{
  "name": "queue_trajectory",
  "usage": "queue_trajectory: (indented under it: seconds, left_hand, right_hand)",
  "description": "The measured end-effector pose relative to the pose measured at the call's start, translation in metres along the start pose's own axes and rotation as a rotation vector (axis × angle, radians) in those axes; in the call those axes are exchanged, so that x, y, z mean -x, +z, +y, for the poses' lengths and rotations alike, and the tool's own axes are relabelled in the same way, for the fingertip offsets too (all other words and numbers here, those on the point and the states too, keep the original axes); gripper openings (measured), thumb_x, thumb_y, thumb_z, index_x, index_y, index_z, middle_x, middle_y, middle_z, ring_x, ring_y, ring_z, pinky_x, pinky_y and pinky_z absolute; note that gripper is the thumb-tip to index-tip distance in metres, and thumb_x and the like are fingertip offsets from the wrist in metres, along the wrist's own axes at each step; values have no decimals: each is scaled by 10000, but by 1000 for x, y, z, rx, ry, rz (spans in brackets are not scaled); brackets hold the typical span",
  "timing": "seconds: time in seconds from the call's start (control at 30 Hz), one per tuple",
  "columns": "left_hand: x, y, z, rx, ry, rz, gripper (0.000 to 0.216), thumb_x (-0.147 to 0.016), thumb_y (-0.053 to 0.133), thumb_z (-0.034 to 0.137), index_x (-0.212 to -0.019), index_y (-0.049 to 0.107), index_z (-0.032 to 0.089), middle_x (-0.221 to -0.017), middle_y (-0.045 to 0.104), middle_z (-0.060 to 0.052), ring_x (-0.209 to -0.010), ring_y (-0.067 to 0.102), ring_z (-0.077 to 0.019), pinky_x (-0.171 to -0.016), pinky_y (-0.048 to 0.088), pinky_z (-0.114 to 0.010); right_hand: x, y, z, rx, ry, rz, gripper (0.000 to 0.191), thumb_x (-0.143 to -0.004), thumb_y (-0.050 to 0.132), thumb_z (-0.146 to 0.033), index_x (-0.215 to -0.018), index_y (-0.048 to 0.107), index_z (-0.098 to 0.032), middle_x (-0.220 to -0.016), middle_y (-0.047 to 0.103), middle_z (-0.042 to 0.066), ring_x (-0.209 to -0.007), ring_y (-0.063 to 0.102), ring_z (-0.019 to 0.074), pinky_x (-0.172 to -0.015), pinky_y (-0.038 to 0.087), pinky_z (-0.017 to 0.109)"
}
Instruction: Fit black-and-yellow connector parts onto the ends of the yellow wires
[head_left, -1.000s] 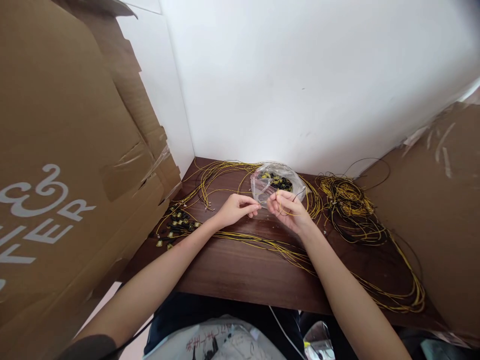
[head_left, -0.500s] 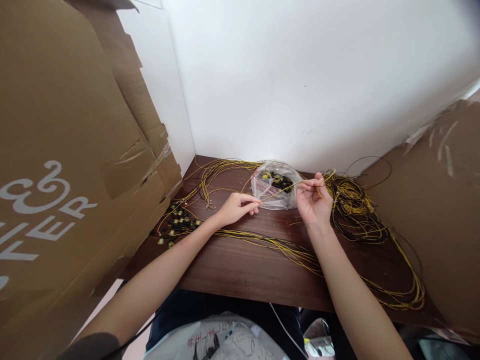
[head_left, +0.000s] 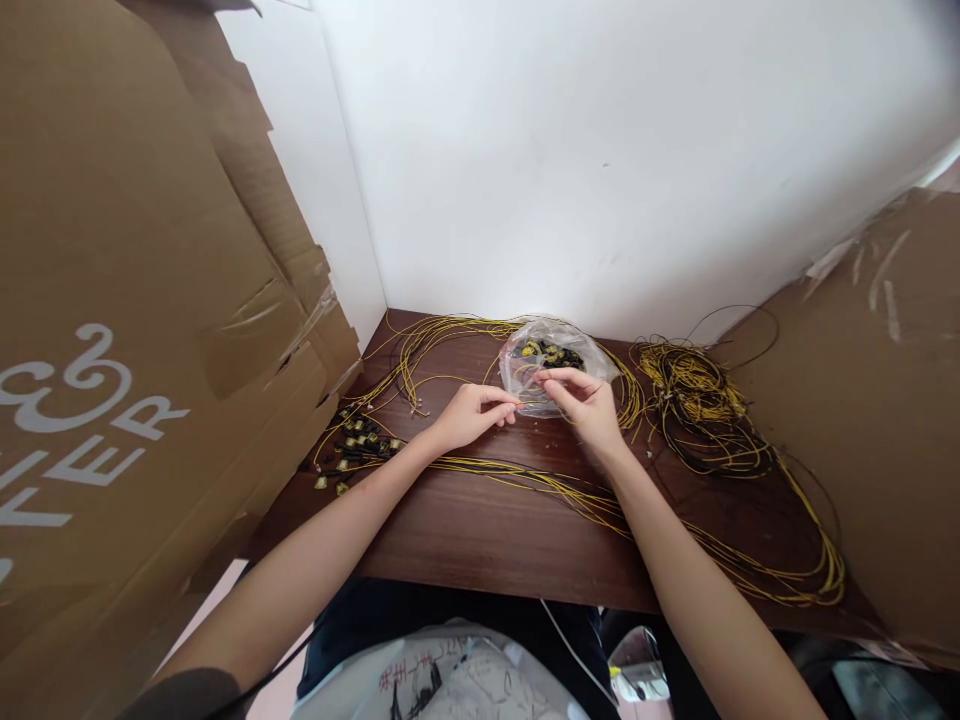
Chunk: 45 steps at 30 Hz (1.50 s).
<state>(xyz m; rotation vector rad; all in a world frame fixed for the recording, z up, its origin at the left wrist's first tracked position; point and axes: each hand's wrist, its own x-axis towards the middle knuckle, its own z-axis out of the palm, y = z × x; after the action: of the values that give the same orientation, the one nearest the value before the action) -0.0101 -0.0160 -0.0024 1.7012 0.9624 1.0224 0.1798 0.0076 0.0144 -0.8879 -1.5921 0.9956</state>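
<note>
Back from the right side, the right hand (head_left: 591,408) is now hanging close to the left hand (head_left: 474,415), which is staying in about the same spot. Both hands are hanging over the middle of a dark brown table (head_left: 450,540), with a small gap between them. The left hand is pinching a thin yellow wire (head_left: 534,403) with its thumb and first finger, and the wire is poking out to the right. The right hand is making a pinch too, and it seems to be holding thin wire, but the tips are too small to tell just how.

Just behind the right hand, a clear plastic bag (head_left: 513,372) is sitting on the far part of the table, and black and yellow bits (head_left: 553,355) are lying inside. On the left, more black and yellow pieces (head_left: 365,440) are lying in a bunch. Long yellow and black wires (head_left: 525,474) are running under the left arm, along the near side, toward the right. Far and to the left, other wires (head_left: 442,330) are curving over the table. On the right, a big tangled pile of wire (head_left: 690,395) is lying near some brown cardboard (head_left: 870,400).
</note>
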Motion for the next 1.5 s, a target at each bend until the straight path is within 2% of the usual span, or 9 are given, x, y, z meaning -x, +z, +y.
queue_trajectory:
  seconds: [0.17, 0.33, 0.5, 0.67, 0.97, 1.1, 1.2, 1.33, 1.5]
  left_hand:
    - [0, 0, 0, -36, 11, 4, 243, -814, 554, 274, -896, 680, 83, -693, 662, -60, -615, 584, -109, -625, 479, -220]
    - [1, 1, 3, -89, 23, 3, 227, -813, 554, 277, -831, 686, 93, -680, 661, -52, -625, 582, -112, -620, 458, -209]
    - [1, 1, 1, -96, 25, 23, 235, -824, 530, 272, -873, 677, 96, -708, 671, -57, -640, 595, -116, -627, 463, -210]
    - [0, 1, 0, -89, 16, 32, 234, -825, 527, 259, -884, 674, 87, -725, 674, -66, -644, 596, -115, -640, 470, -213]
    - [-1, 0, 1, -93, 21, 28, 229, -824, 526, 252, -888, 674, 89, -731, 675, -62, -659, 597, -113, -647, 471, -211]
    - [-1, 0, 1, -80, 5, 31, 232, -820, 531, 259, -886, 672, 87, -732, 676, -65, -646, 595, -113, -643, 478, -217]
    - [-1, 0, 2, -74, -2, 33, 223, -814, 537, 256, -871, 674, 90, -717, 673, -60, -625, 590, -108, -633, 479, -215]
    - [0, 1, 6, -59, 24, 28, 243, -818, 534, 263, -905, 678, 89, -733, 678, -67, -623, 586, -109, -624, 476, -214]
    - [2, 3, 15, -78, 103, 56, 253, -836, 527, 273, -933, 680, 97, -751, 681, -66, -647, 572, -112, -648, 461, -220]
  right_hand:
    - [4, 2, -3, 340, -180, -226, 170, -837, 550, -280, -864, 698, -201, -860, 692, 45, -815, 598, 176, -765, 445, 321]
    - [4, -4, -6, 392, -111, -361, 171, -803, 600, -329, -789, 686, -182, -758, 666, 28, -697, 568, 153, -662, 425, 282]
    - [2, -9, -6, 388, -109, -294, 194, -805, 594, -333, -705, 643, -174, -708, 628, 18, -692, 539, 150, -680, 401, 288]
    - [-1, -16, -3, 246, -38, -161, 196, -774, 618, -344, -698, 619, -164, -686, 602, 11, -665, 525, 139, -648, 398, 275]
    - [-5, -27, -3, 58, 46, -31, 201, -736, 659, -374, -695, 637, -178, -650, 618, -6, -612, 541, 123, -630, 430, 261]
    - [-4, -22, 0, 74, 53, -136, 254, -797, 585, -420, -747, 614, -173, -684, 633, 11, -661, 572, 140, -669, 447, 274]
    - [-2, -16, 0, 282, 8, -244, 270, -851, 511, -412, -796, 614, -169, -779, 653, 34, -743, 583, 160, -720, 444, 288]
    - [1, -11, 2, 616, -132, -365, 248, -887, 459, -356, -851, 625, -176, -819, 654, 54, -759, 578, 185, -714, 434, 305]
    - [1, -13, 9, 718, -223, -400, 247, -904, 410, -276, -989, 617, -171, -1016, 651, 104, -942, 593, 229, -839, 449, 365]
